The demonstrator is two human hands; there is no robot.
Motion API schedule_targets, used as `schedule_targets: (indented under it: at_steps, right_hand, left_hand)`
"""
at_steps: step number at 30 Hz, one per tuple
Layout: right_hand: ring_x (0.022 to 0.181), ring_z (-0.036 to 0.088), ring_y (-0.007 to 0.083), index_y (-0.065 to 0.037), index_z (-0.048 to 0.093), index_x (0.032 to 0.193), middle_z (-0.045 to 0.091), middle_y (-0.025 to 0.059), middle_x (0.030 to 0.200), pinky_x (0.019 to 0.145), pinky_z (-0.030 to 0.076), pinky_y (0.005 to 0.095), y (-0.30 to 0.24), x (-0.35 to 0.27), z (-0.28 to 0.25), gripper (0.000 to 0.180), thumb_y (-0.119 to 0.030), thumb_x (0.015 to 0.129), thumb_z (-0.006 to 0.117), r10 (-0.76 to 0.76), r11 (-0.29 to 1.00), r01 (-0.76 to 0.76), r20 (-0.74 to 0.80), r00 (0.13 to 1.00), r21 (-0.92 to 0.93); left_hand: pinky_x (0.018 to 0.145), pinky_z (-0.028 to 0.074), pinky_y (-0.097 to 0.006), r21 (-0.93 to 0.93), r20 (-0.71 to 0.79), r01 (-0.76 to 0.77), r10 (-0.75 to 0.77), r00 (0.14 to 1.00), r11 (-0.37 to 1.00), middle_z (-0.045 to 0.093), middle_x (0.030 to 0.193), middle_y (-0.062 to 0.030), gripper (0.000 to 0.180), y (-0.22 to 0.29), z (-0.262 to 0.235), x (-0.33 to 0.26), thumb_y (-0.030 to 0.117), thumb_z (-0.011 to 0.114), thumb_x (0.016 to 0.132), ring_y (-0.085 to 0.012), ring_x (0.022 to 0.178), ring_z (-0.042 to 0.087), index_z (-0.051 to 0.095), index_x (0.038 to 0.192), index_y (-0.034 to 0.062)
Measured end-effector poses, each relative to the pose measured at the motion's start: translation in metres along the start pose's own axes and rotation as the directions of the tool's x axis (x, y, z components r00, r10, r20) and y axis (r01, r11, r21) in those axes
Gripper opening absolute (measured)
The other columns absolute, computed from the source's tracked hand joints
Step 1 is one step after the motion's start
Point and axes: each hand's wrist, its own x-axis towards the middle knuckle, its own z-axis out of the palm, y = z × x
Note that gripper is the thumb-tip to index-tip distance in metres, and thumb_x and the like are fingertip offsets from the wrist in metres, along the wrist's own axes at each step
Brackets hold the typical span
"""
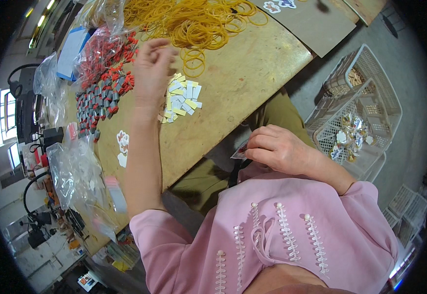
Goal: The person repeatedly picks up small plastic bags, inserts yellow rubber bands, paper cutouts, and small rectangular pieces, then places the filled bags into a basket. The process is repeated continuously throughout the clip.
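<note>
Clock directions run from the middle of the view unless tied to a hand.

Right hand (281, 151): 3 o'clock, low before the pink blouse (292, 196); grip together, clamped on a small clear packet (239, 152) with reddish contents at its 9 o'clock.

Desk (245, 73): one, yellowish top, worn.

Left hand (154, 61): 11 o'clock, above the desk, blurred, fingers curled; cannot tell whether the grip is closed on anything.

Around the left hand:
- at 7, cut-out stickers (123, 142);
- at 5, a heap of white and yellow slips (181, 100), partly behind the wrist;
- at 8, grey-and-red pieces (98, 100), massed;
- at 9, a clear bag of red pieces (96, 59);
- at 2, a large tangle of yellow rubber bands (199, 32).

Brown board (316, 27): 1 o'clock, at the desk's far corner.

Pale plastic crates (387, 78): between 2 and 3 o'clock, on the floor, wrapped items (353, 134) in one.
</note>
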Motion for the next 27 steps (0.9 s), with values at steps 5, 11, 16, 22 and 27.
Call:
schedule_targets:
  at_steps: [5, 11, 16, 22, 27]
  right_hand:
    - [0.102, 0.068, 0.0278, -0.004, 0.069, 0.101, 0.067, 0.0081, 0.103, 0.082, 0.055, 0.0390, 0.000, 0.000, 0.000, 0.023, -0.012, 0.080, 0.073, -0.016, 1.000, 0.016, -0.006, 1.000, 0.003]
    - [0.100, 0.066, 0.0261, -0.005, 0.067, 0.098, 0.066, 0.0072, 0.102, 0.084, 0.054, 0.0381, 0.000, -0.002, 0.002, 0.018, -0.015, 0.083, 0.069, -0.015, 1.000, 0.015, -0.012, 1.000, -0.015]
    - [0.100, 0.066, 0.0259, -0.005, 0.067, 0.098, 0.065, 0.0072, 0.101, 0.084, 0.054, 0.0381, -0.001, 0.000, 0.002, 0.019, -0.016, 0.082, 0.070, -0.022, 1.000, 0.022, -0.001, 1.000, -0.020]
    - [0.101, 0.066, 0.0262, -0.005, 0.067, 0.099, 0.066, 0.0074, 0.102, 0.084, 0.054, 0.0378, -0.005, 0.003, -0.003, 0.022, -0.017, 0.082, 0.072, -0.022, 1.000, 0.022, 0.009, 1.000, -0.020]
    - [0.101, 0.066, 0.0263, -0.004, 0.068, 0.099, 0.066, 0.0076, 0.102, 0.085, 0.054, 0.0378, -0.006, -0.001, -0.003, 0.019, -0.015, 0.083, 0.071, -0.018, 1.000, 0.018, 0.002, 1.000, -0.016]
  left_hand:
    - [0.071, 0.052, -0.022, 0.493, 0.123, -0.109, 0.054, 0.991, 0.863, 0.072, 0.089, -0.0017, 0.026, -0.011, 0.016, -0.012, 0.011, 0.080, 0.092, -0.0053, 0.077, 0.063, 0.071, 0.114, 0.0000]
    - [0.072, 0.056, -0.032, 0.600, 0.170, -0.089, -0.018, 0.985, 0.795, 0.076, 0.085, -0.0099, 0.024, 0.005, 0.015, -0.012, 0.016, 0.082, 0.086, -0.0148, 0.076, 0.070, 0.075, 0.101, -0.0015]
    - [0.074, 0.058, -0.036, 0.650, 0.277, -0.180, -0.010, 0.961, 0.738, 0.076, 0.086, -0.0151, 0.023, 0.009, 0.015, -0.012, 0.018, 0.080, 0.084, -0.0232, 0.077, 0.073, 0.076, 0.096, -0.0011]
    - [0.074, 0.057, -0.040, 0.744, 0.508, -0.414, -0.043, 0.860, 0.524, 0.075, 0.085, -0.0183, 0.024, 0.020, 0.016, 0.011, 0.018, 0.077, 0.081, -0.0315, 0.076, 0.073, 0.074, 0.094, -0.0024]
    - [0.075, 0.057, -0.041, 0.740, 0.562, -0.556, 0.105, 0.820, 0.378, 0.073, 0.082, -0.0183, 0.023, 0.010, 0.019, 0.008, 0.017, 0.074, 0.081, -0.0333, 0.075, 0.072, 0.070, 0.092, -0.0027]
